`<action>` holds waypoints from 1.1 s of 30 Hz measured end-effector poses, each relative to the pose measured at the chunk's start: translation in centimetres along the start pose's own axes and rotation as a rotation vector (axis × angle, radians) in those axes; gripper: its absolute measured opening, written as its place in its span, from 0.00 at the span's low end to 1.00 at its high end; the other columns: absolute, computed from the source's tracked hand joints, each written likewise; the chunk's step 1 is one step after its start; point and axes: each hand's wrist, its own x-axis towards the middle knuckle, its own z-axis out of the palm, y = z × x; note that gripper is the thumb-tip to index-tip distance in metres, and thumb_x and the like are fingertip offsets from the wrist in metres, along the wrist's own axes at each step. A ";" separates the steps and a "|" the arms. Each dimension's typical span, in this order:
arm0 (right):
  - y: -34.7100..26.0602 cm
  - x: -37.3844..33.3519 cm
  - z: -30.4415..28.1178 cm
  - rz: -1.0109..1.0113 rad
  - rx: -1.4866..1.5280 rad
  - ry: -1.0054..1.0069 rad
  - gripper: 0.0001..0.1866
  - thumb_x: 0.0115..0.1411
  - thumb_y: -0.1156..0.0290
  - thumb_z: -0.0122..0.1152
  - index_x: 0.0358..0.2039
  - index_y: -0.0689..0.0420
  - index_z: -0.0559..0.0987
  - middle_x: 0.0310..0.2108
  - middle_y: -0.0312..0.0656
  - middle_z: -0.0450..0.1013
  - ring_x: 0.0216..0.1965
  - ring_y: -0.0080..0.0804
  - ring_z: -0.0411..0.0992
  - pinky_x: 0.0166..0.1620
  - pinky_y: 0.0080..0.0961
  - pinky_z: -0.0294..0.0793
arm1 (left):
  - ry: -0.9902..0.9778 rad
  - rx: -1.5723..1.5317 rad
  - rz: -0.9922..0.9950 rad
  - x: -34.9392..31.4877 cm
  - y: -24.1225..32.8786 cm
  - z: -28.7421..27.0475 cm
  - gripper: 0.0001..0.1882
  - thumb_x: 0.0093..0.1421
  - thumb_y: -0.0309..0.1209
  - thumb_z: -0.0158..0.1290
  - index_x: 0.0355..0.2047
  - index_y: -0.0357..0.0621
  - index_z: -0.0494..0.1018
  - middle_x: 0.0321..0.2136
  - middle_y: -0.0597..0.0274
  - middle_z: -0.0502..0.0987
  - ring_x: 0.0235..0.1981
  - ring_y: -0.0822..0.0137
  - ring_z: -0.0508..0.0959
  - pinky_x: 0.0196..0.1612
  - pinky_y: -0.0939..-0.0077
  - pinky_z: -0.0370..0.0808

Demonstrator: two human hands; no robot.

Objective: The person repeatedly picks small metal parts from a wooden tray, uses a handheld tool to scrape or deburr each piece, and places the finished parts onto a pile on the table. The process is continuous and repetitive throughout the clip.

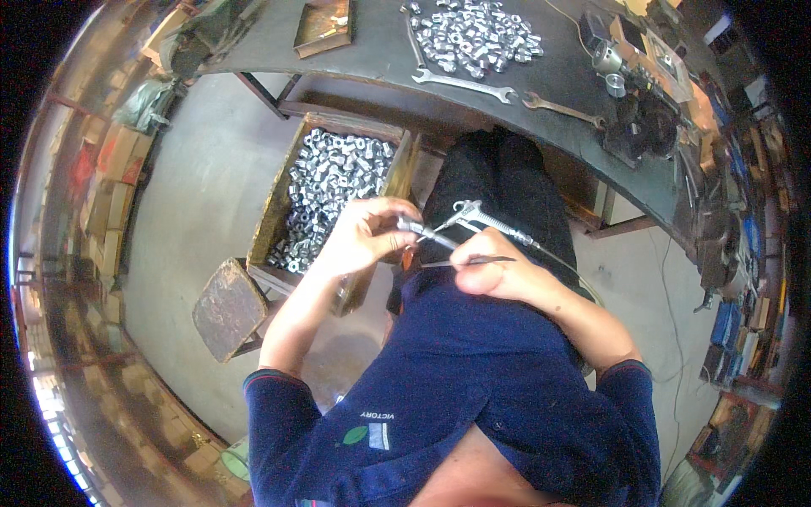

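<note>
My left hand (359, 241) pinches a small cylindrical metal fitting (411, 224) between thumb and fingers, over my lap. Closed around a thin metal rod (442, 240), my right hand (483, 264) holds it toward the fitting. Whether the rod's tip is inside the fitting or only against it, I cannot tell. A slim dark piece shows above the right hand's palm. Across my thighs lies a silver air blow gun (494, 224) with its hose trailing right. Something small and orange (408, 258) hangs below the left fingers.
Left of my legs, a wooden box (274, 198) holds many metal fittings. A stool (232, 308) stands nearby. On the dark bench (253, 38) ahead lie a pile of fittings (477, 38), an open-ended wrench (463, 84), other wrenches and a shallow tray (323, 42). Machinery (642, 127) occupies its right end.
</note>
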 end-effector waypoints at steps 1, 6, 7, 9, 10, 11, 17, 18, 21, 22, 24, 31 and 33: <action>0.0 -0.7 -0.5 0.045 0.073 0.066 0.13 0.39 0.64 0.56 0.13 0.60 0.66 0.11 0.43 0.60 0.14 0.32 0.60 0.21 0.28 0.58 | 0.108 0.218 0.143 0.5 0.0 -0.3 0.09 0.51 0.20 0.56 0.35 0.37 0.74 0.30 0.64 0.77 0.30 0.76 0.76 0.34 0.81 0.74; -3.0 -2.5 -2.4 -0.253 -0.045 0.338 0.10 0.39 0.70 0.57 0.11 0.56 0.65 0.11 0.40 0.60 0.13 0.33 0.60 0.18 0.28 0.55 | 0.411 0.766 0.169 1.1 -0.8 -0.1 0.13 0.41 0.25 0.59 0.31 0.36 0.76 0.26 0.54 0.79 0.29 0.67 0.80 0.35 0.78 0.74; -3.7 -2.8 -2.7 -0.284 0.000 0.330 0.10 0.39 0.70 0.57 0.11 0.56 0.65 0.12 0.40 0.60 0.12 0.33 0.60 0.18 0.28 0.55 | 0.419 0.808 0.191 1.2 -1.1 0.1 0.14 0.40 0.25 0.59 0.31 0.36 0.76 0.27 0.53 0.79 0.29 0.65 0.80 0.34 0.77 0.74; -3.7 -2.8 -2.4 -0.350 -0.074 0.334 0.11 0.39 0.69 0.57 0.11 0.57 0.65 0.12 0.40 0.59 0.13 0.35 0.60 0.18 0.29 0.55 | 0.426 0.898 0.239 1.4 -1.4 0.3 0.15 0.39 0.25 0.60 0.31 0.35 0.76 0.28 0.51 0.78 0.30 0.62 0.80 0.34 0.76 0.74; -3.7 -2.7 -2.3 -0.357 -0.053 0.332 0.11 0.40 0.69 0.57 0.11 0.56 0.65 0.12 0.40 0.59 0.13 0.35 0.60 0.18 0.29 0.55 | 0.431 0.897 0.241 1.5 -1.5 0.4 0.15 0.39 0.25 0.60 0.31 0.35 0.76 0.28 0.51 0.78 0.29 0.61 0.80 0.34 0.75 0.75; -3.8 -2.6 -2.2 -0.366 -0.032 0.328 0.11 0.40 0.68 0.58 0.11 0.56 0.65 0.12 0.40 0.59 0.13 0.35 0.61 0.18 0.30 0.55 | 0.438 0.895 0.243 1.5 -1.5 0.4 0.15 0.39 0.25 0.60 0.31 0.36 0.76 0.28 0.50 0.78 0.29 0.61 0.80 0.33 0.75 0.75; -3.7 -2.6 -1.9 -0.420 -0.104 0.344 0.13 0.42 0.66 0.58 0.11 0.56 0.65 0.12 0.40 0.58 0.13 0.36 0.60 0.18 0.30 0.55 | 0.470 0.938 0.292 1.9 -2.3 0.3 0.14 0.39 0.27 0.59 0.30 0.39 0.76 0.25 0.52 0.78 0.27 0.56 0.79 0.31 0.70 0.75; -4.0 -2.4 -1.6 -0.395 -0.055 0.349 0.12 0.42 0.67 0.57 0.11 0.56 0.64 0.11 0.41 0.57 0.13 0.36 0.60 0.18 0.31 0.55 | 0.465 0.956 0.307 1.9 -2.4 0.3 0.14 0.39 0.27 0.59 0.30 0.39 0.76 0.25 0.52 0.78 0.26 0.56 0.79 0.31 0.70 0.75; -3.0 -1.3 -1.2 -0.284 -0.051 0.306 0.11 0.41 0.68 0.57 0.12 0.57 0.66 0.11 0.41 0.57 0.13 0.37 0.60 0.18 0.32 0.55 | 0.395 1.004 0.294 2.2 -1.8 1.2 0.14 0.39 0.28 0.60 0.29 0.41 0.76 0.25 0.54 0.78 0.25 0.57 0.79 0.30 0.70 0.75; -2.3 -0.7 -0.7 -0.288 -0.121 0.312 0.10 0.42 0.69 0.56 0.12 0.57 0.66 0.11 0.41 0.58 0.14 0.37 0.60 0.18 0.33 0.55 | 0.361 1.019 0.280 2.4 -1.6 1.8 0.13 0.39 0.28 0.60 0.29 0.42 0.76 0.24 0.55 0.78 0.25 0.57 0.79 0.29 0.70 0.75; -1.0 0.6 0.2 -0.283 -0.233 0.293 0.10 0.42 0.69 0.58 0.14 0.56 0.67 0.13 0.43 0.64 0.15 0.42 0.65 0.20 0.35 0.62 | 0.309 1.016 0.401 3.1 -2.5 2.7 0.12 0.40 0.28 0.59 0.29 0.44 0.76 0.22 0.56 0.77 0.23 0.57 0.78 0.28 0.69 0.75; 0.9 -0.7 -1.8 -0.450 -0.423 0.525 0.11 0.39 0.70 0.61 0.14 0.54 0.66 0.14 0.42 0.61 0.15 0.42 0.64 0.19 0.36 0.63 | 0.300 1.067 0.218 8.9 -1.9 1.9 0.13 0.41 0.30 0.57 0.32 0.49 0.78 0.20 0.54 0.77 0.23 0.57 0.79 0.29 0.68 0.76; -0.3 -2.1 -2.8 -0.453 -0.487 0.606 0.10 0.38 0.72 0.61 0.14 0.54 0.66 0.14 0.42 0.61 0.14 0.41 0.63 0.17 0.33 0.61 | 0.337 1.084 0.329 13.1 -0.9 0.9 0.13 0.42 0.30 0.56 0.32 0.48 0.79 0.23 0.52 0.78 0.26 0.56 0.80 0.32 0.67 0.77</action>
